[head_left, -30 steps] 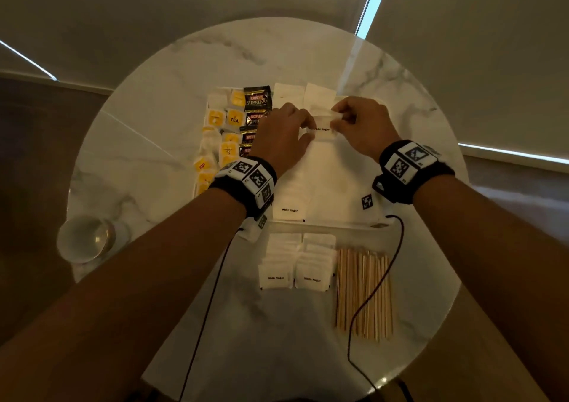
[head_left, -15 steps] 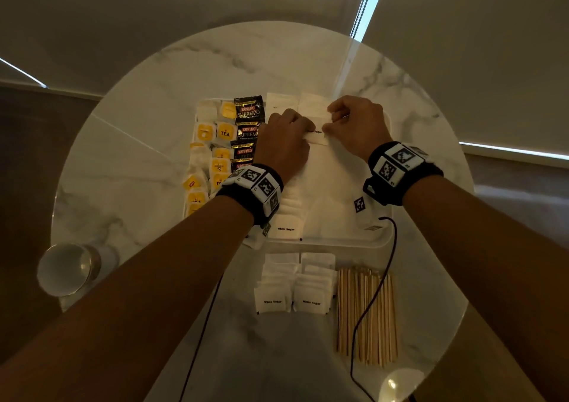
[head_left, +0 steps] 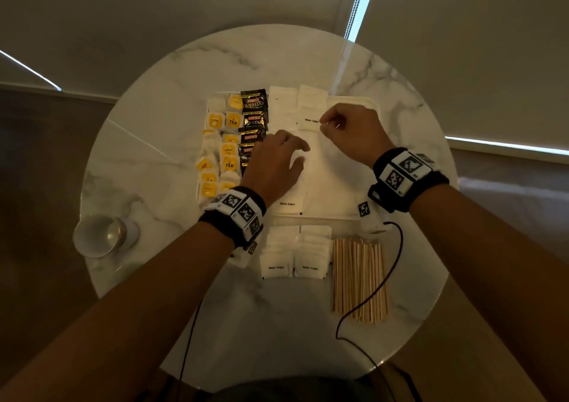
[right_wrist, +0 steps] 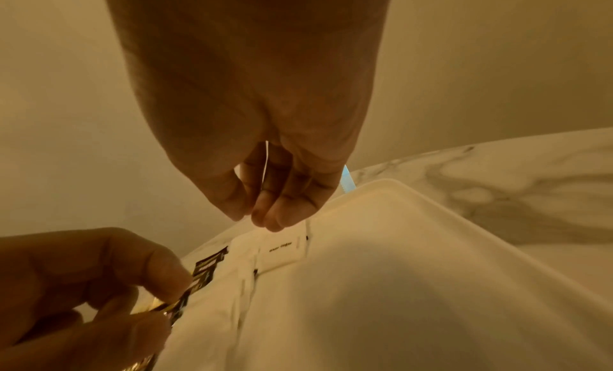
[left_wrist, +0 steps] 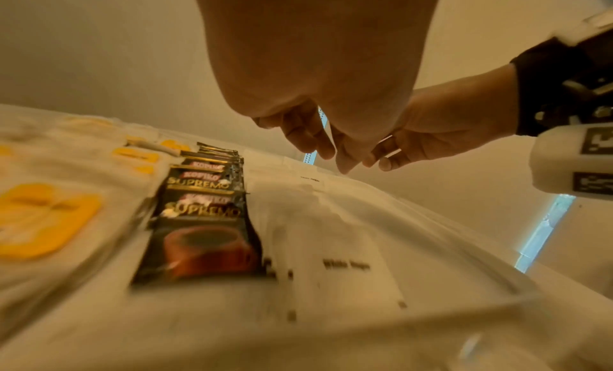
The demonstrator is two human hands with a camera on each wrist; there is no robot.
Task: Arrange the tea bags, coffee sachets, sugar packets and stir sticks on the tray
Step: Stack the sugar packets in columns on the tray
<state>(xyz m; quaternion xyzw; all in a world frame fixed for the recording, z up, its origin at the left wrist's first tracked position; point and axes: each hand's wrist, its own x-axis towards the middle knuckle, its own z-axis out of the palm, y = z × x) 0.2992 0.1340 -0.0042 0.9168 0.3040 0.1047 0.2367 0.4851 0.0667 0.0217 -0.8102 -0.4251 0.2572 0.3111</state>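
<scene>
A white tray [head_left: 323, 217] on the round marble table holds yellow tea bags [head_left: 221, 146] at its left, black coffee sachets [head_left: 254, 109] beside them, then white sugar packets [head_left: 286, 115] in overlapping columns. My right hand [head_left: 322, 123] pinches the right edge of one sugar packet [head_left: 308, 120], which lies flat at the far end of the second column; the right wrist view shows thumb and fingertip together at that packet [right_wrist: 282, 245]. My left hand [head_left: 300, 155] hovers over the first sugar column, its fingers loosely curled and holding nothing. The coffee sachets [left_wrist: 202, 214] appear again in the left wrist view.
Two short stacks of loose sugar packets [head_left: 295, 254] lie on the table in front of the tray, with a bundle of wooden stir sticks [head_left: 358, 278] to their right. A black cable [head_left: 397, 247] loops over the sticks. A white cup [head_left: 95, 235] stands at the left table edge.
Both hands held the sugar packet over the tray before. The packet now lies on the second column, my left hand has let go and drawn back toward me, and my right hand stays at its edge.
</scene>
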